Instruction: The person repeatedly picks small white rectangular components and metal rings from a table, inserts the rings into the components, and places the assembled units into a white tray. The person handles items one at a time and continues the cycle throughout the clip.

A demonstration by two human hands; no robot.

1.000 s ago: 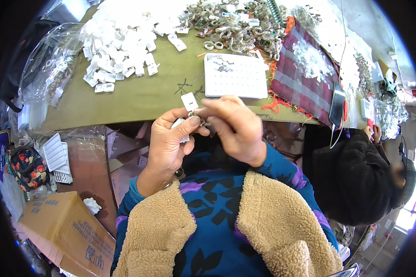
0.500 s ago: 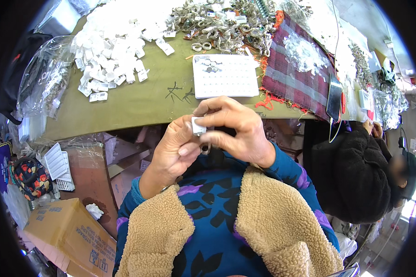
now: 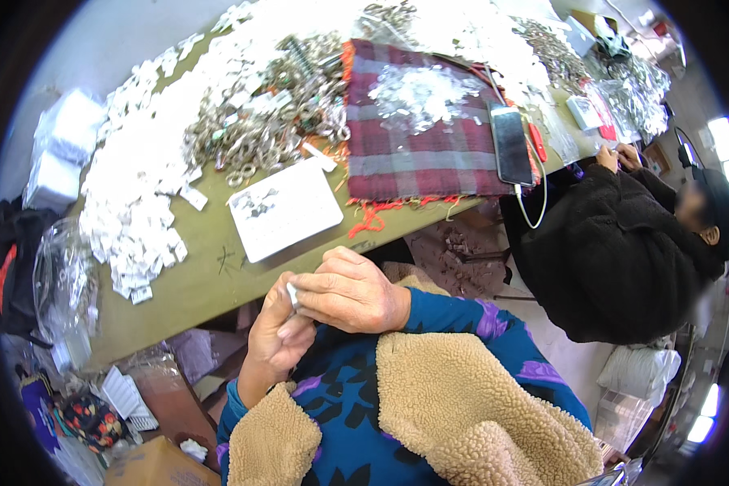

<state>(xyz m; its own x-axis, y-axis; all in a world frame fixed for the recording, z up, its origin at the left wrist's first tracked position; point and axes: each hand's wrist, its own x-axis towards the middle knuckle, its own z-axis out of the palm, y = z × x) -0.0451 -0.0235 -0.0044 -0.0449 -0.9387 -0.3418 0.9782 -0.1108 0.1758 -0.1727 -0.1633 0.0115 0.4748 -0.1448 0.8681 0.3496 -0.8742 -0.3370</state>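
Note:
Close together in front of my chest, just off the table's near edge, my left hand (image 3: 277, 336) and my right hand (image 3: 350, 293) are closed around one small white piece (image 3: 292, 295). It looks like a little square card or case; my fingers cover most of it. The fingers of my right hand lie over its outer side, while my left thumb and fingers pinch it from the left. Just beyond the hands, a flat white tray (image 3: 304, 206) lies on the green tabletop (image 3: 194, 279), with a few small silvery pieces at its upper left.
A heap of small white pieces (image 3: 138, 235) covers the table's left. Behind the tray lies a tangle of silvery rings (image 3: 279, 121). A plaid cloth (image 3: 429, 166) bears clear plastic bits (image 3: 425, 97); a phone (image 3: 512, 146) rests at its edge. A co-worker in black (image 3: 607, 251) sits at right.
The view has turned, so the table appears tilted and the tray and hands sit further left. My right fingers have closed over the white piece, which showed more fully before.

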